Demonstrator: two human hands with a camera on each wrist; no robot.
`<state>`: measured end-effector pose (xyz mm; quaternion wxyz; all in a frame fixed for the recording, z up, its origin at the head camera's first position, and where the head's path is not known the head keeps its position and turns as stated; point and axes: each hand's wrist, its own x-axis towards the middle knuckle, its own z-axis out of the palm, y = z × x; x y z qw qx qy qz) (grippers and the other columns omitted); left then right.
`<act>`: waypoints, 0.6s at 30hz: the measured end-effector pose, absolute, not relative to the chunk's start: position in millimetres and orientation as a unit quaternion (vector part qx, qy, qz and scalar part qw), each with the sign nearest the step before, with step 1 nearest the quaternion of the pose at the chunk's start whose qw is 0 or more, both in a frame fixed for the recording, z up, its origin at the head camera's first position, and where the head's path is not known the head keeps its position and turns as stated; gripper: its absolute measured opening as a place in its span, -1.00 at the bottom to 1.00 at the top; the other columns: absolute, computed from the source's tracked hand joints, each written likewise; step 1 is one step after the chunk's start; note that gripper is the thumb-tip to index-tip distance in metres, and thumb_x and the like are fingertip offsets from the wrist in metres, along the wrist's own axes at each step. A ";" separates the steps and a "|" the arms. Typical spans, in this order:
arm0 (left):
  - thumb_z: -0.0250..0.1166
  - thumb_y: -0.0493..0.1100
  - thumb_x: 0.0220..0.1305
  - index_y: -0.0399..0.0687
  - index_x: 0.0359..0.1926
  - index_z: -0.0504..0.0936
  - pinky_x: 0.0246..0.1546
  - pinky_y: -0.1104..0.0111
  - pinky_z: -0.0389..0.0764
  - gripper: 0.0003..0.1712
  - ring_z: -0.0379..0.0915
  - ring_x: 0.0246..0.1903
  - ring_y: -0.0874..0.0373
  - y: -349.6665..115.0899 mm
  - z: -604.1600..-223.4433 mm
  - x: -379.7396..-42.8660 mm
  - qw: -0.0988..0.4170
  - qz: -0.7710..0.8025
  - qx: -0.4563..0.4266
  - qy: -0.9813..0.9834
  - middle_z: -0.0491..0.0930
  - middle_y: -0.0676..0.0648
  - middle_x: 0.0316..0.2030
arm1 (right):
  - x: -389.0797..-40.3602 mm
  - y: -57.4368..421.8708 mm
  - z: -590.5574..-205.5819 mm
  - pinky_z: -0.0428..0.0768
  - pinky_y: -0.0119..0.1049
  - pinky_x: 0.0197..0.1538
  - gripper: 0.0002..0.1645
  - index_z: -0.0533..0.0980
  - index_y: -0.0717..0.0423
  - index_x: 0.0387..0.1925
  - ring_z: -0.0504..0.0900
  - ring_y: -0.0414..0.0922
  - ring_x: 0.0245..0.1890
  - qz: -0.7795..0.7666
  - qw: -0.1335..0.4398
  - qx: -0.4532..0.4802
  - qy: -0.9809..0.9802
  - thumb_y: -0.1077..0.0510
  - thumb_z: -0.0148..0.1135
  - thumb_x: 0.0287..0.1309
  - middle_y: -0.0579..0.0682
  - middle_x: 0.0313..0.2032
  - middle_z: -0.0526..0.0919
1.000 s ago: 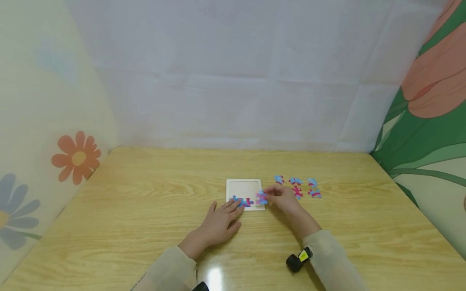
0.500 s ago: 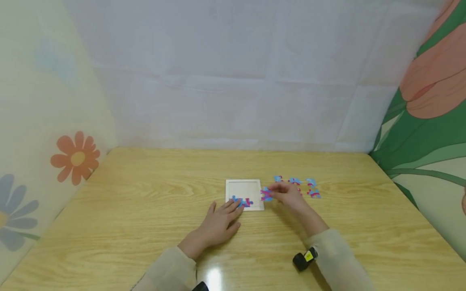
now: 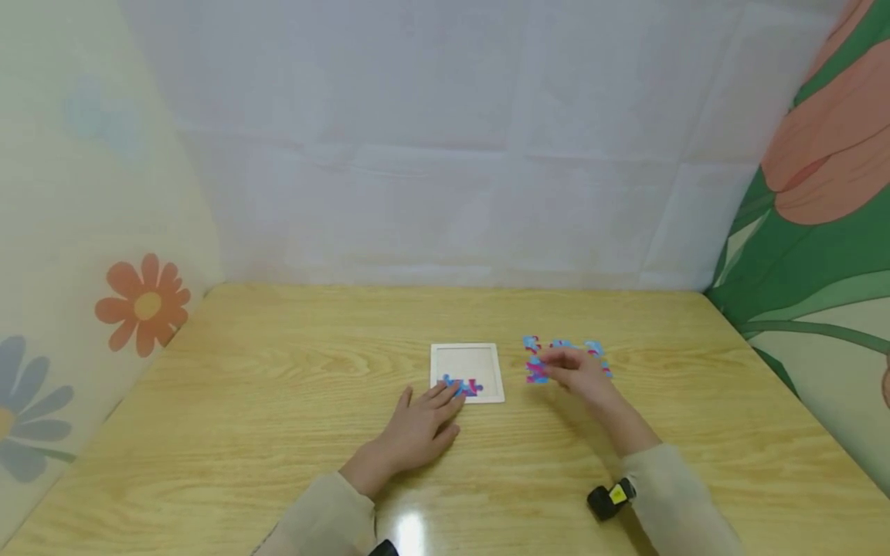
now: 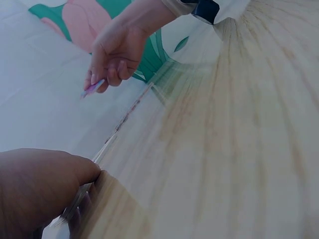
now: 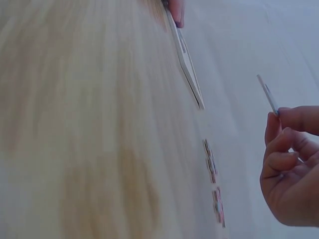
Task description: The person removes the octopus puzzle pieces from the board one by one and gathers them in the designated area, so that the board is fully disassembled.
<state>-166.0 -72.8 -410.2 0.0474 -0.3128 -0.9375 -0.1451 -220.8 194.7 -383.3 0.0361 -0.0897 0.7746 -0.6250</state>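
My right hand [image 3: 580, 374] pinches a pink and blue jigsaw piece [image 3: 537, 371] between thumb and fingertip. In the right wrist view the held jigsaw piece [image 5: 267, 93] shows edge-on, raised above the table. My left hand [image 3: 417, 428] lies with fingers stretched out over the lower left of a white square puzzle frame [image 3: 499, 374]. Its fingertips rest on joined puzzle pieces [image 3: 473, 388] along the frame's lower edge, and they partly cover them. In the left wrist view, the right hand [image 4: 117, 55] hovers above the tabletop with the piece.
Several loose puzzle pieces [image 3: 593, 347] lie on the wooden table [image 3: 278, 371] right of the frame, some hidden behind the right hand. A white sheet [image 3: 452, 216] hangs behind the table. Painted walls with flowers [image 3: 147, 305] stand at both sides.
My right hand has moved right with the pinched piece, from over the frame's right edge to beside the loose pieces. The left hand has stayed in place.
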 end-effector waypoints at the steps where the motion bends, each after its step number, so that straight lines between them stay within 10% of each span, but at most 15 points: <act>1: 0.02 -0.05 0.21 -0.15 0.18 0.28 0.01 -0.18 -0.11 -0.47 -0.01 0.18 -0.02 -72.7 -410.3 -166.0 0.048 -0.145 -0.313 -0.937 0.14 -0.10 0.21 | -220.0 197.2 -382.6 0.22 -0.49 -0.61 -0.73 0.41 0.51 -0.22 0.23 -0.31 -0.68 -0.624 0.034 -0.089 0.775 0.39 0.11 0.00 -0.15 -0.56 0.47; 18: 0.01 -0.06 0.22 -0.14 0.19 0.26 0.03 -0.17 -0.14 -0.47 -0.04 0.20 -0.02 -71.8 -410.1 -165.0 0.043 -0.152 -0.310 -0.937 0.11 -0.10 0.22 | -212.8 239.2 -383.7 0.26 -0.49 -0.57 -0.89 0.54 0.10 -0.39 0.26 -0.30 -0.66 -0.620 0.015 -0.059 0.782 0.31 0.16 -0.02 -0.18 -0.53 0.47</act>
